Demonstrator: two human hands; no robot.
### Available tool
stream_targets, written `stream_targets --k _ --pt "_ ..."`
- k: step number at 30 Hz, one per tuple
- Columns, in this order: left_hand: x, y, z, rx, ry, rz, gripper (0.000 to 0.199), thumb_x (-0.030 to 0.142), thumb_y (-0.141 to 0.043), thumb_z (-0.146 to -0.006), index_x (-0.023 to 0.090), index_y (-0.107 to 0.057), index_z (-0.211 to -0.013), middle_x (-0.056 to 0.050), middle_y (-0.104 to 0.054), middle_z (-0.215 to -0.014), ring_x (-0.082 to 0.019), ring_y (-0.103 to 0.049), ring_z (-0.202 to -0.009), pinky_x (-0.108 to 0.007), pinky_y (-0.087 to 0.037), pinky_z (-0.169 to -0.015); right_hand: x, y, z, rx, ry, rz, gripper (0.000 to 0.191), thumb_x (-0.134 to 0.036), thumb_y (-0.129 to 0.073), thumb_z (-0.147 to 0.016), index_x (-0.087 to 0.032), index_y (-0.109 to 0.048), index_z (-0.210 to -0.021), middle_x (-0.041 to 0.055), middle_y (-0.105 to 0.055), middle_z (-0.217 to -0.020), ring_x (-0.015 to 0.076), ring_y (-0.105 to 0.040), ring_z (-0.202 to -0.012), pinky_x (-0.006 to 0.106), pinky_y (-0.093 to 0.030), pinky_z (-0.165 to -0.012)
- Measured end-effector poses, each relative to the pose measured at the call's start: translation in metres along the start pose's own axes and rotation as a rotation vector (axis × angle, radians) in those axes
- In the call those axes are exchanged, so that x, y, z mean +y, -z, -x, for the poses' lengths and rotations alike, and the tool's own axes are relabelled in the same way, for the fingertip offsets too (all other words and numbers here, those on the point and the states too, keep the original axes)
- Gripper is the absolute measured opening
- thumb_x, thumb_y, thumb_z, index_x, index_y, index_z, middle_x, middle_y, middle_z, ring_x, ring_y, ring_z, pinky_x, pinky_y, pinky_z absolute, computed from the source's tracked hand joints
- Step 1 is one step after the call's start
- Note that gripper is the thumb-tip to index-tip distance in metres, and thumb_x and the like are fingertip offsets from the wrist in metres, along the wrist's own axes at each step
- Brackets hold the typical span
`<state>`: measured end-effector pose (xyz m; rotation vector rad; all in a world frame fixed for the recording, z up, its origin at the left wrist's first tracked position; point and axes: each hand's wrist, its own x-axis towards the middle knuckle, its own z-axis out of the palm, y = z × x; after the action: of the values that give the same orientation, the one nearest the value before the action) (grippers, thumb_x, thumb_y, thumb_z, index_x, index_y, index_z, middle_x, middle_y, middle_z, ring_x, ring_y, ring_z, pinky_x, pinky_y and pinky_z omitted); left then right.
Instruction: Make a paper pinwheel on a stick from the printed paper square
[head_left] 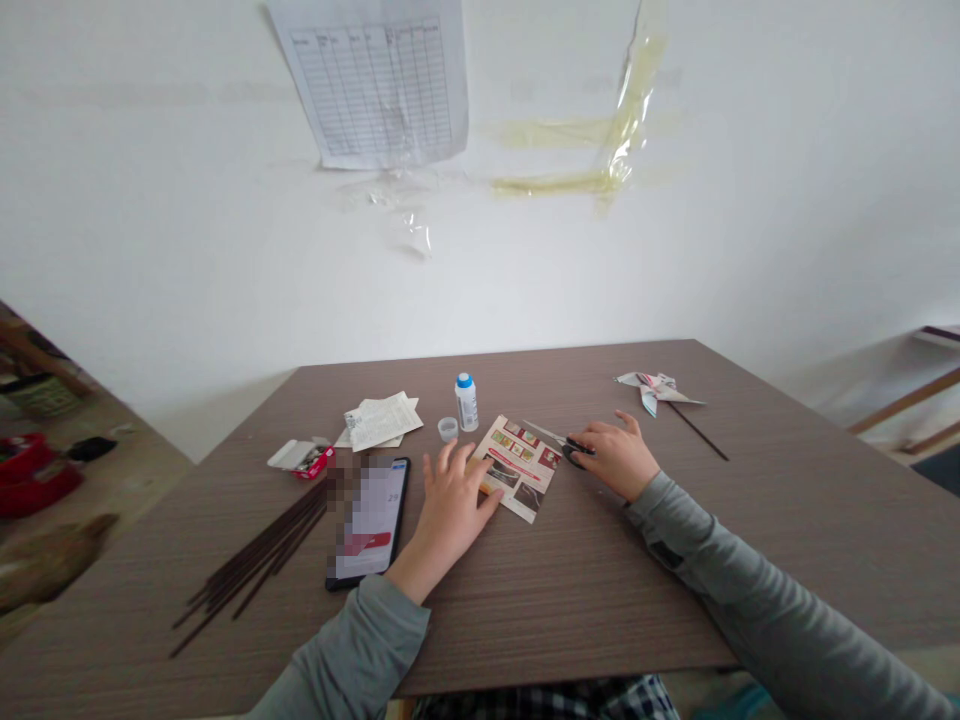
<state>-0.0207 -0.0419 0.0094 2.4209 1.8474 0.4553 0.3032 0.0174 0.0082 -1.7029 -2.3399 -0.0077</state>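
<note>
My left hand [450, 510] lies flat with its fingers apart, the fingertips resting on the left edge of a printed paper leaflet [517, 468] with red and photo panels. My right hand [615, 455] is shut on the black handles of a pair of scissors [576, 449], whose blades point left over the leaflet's top corner. Beyond that hand lies a paper pinwheel [652, 392] on a thin dark stick. A white bottle with a blue cap [466, 403] and a small translucent cup [448, 429] stand just above the leaflet.
The wood-grain table [600, 600] meets a white wall. On it lie a smartphone [371, 522], a bundle of thin dark sticks [255, 560], folded papers [382, 420] and an open red-and-white box [304, 458]. Red objects [34, 480] lie on the floor at left.
</note>
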Motion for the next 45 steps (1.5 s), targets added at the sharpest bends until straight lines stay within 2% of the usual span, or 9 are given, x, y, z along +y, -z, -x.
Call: stream_targets --k 4,8,15,20,24,28,33,38,45 --pt "0.001 0.000 0.000 -0.030 -0.050 0.050 0.035 0.031 -0.090 -0.115 0.035 -0.098 -0.148 -0.014 -0.085 -0.176 -0.052 -0.063 -0.181 -0.095 -0.038 -0.154 0.000 0.000 0.001 0.013 -0.018 0.014 0.034 -0.024 -0.076 -0.118 -0.034 -0.102 -0.139 0.0107 -0.101 -0.138 0.0357 -0.092 -0.131 0.060 -0.046 -0.138" --pt "0.000 -0.002 0.001 -0.070 -0.076 0.108 0.032 0.037 -0.095 -0.110 0.040 -0.101 -0.142 -0.012 -0.089 -0.170 -0.052 -0.067 -0.178 -0.091 -0.034 -0.157 0.000 0.000 0.001 0.012 -0.040 0.015 0.033 -0.024 -0.077 -0.118 -0.035 -0.103 -0.136 0.0093 -0.102 -0.137 0.0364 -0.093 -0.132 0.057 -0.047 -0.134" --pt "0.000 0.006 0.000 -0.142 -0.091 0.143 0.036 0.035 -0.093 -0.114 0.035 -0.098 -0.150 -0.014 -0.088 -0.173 -0.046 -0.077 -0.171 -0.090 -0.033 -0.158 0.000 -0.002 0.001 0.068 -0.078 -0.045 0.049 -0.018 -0.067 -0.120 -0.032 -0.098 -0.155 0.0142 -0.098 -0.149 0.0372 -0.090 -0.137 0.057 -0.050 -0.132" --pt "0.000 0.007 -0.001 -0.151 -0.094 0.144 0.039 0.030 -0.091 -0.117 0.034 -0.096 -0.156 -0.014 -0.088 -0.174 -0.044 -0.077 -0.171 -0.090 -0.034 -0.158 0.001 -0.012 -0.001 0.077 -0.131 -0.170 0.056 -0.021 -0.075 -0.108 -0.034 -0.097 -0.158 0.0135 -0.095 -0.158 0.0409 -0.085 -0.146 0.058 -0.054 -0.127" --pt "-0.001 0.004 -0.001 -0.143 -0.111 0.157 0.036 0.033 -0.087 -0.121 0.035 -0.096 -0.155 -0.014 -0.089 -0.172 -0.043 -0.078 -0.169 -0.091 -0.035 -0.156 0.002 -0.019 -0.002 0.111 -0.137 -0.231 0.057 -0.029 -0.078 -0.104 -0.035 -0.097 -0.157 0.0125 -0.098 -0.151 0.0429 -0.086 -0.145 0.056 -0.056 -0.121" --pt "0.002 0.003 0.000 -0.134 -0.108 0.176 0.029 0.032 -0.083 -0.122 0.036 -0.100 -0.146 -0.012 -0.090 -0.170 -0.045 -0.079 -0.166 -0.090 -0.036 -0.157 -0.001 -0.019 -0.004 0.128 -0.203 -0.259 0.059 -0.032 -0.075 -0.107 -0.036 -0.096 -0.162 0.0117 -0.101 -0.139 0.0415 -0.089 -0.135 0.054 -0.057 -0.117" --pt "0.006 0.005 0.000 -0.180 -0.112 0.174 0.030 0.031 -0.079 -0.125 0.033 -0.098 -0.148 -0.013 -0.088 -0.174 -0.043 -0.076 -0.170 -0.091 -0.032 -0.158 -0.011 -0.018 -0.008 0.051 -0.223 -0.227 0.056 -0.028 -0.076 -0.111 -0.037 -0.097 -0.161 0.0124 -0.102 -0.131 0.0386 -0.090 -0.125 0.052 -0.055 -0.119" --pt "0.007 0.005 0.000 -0.178 -0.126 0.185 0.028 0.033 -0.080 -0.124 0.035 -0.099 -0.145 -0.013 -0.088 -0.172 -0.046 -0.077 -0.169 -0.092 -0.034 -0.157 -0.020 -0.019 -0.010 0.019 -0.186 -0.220 0.053 -0.024 -0.074 -0.115 -0.037 -0.097 -0.160 0.0121 -0.102 -0.134 0.0371 -0.091 -0.132 0.055 -0.054 -0.129" --pt "0.007 0.003 -0.001 -0.162 -0.108 0.185 0.029 0.026 -0.091 -0.117 0.034 -0.101 -0.143 -0.014 -0.088 -0.172 -0.048 -0.076 -0.171 -0.092 -0.035 -0.157 -0.016 -0.023 -0.012 0.046 -0.153 -0.241 0.058 -0.017 -0.077 -0.108 -0.036 -0.098 -0.159 0.0119 -0.102 -0.132 0.0381 -0.094 -0.132 0.058 -0.058 -0.133"
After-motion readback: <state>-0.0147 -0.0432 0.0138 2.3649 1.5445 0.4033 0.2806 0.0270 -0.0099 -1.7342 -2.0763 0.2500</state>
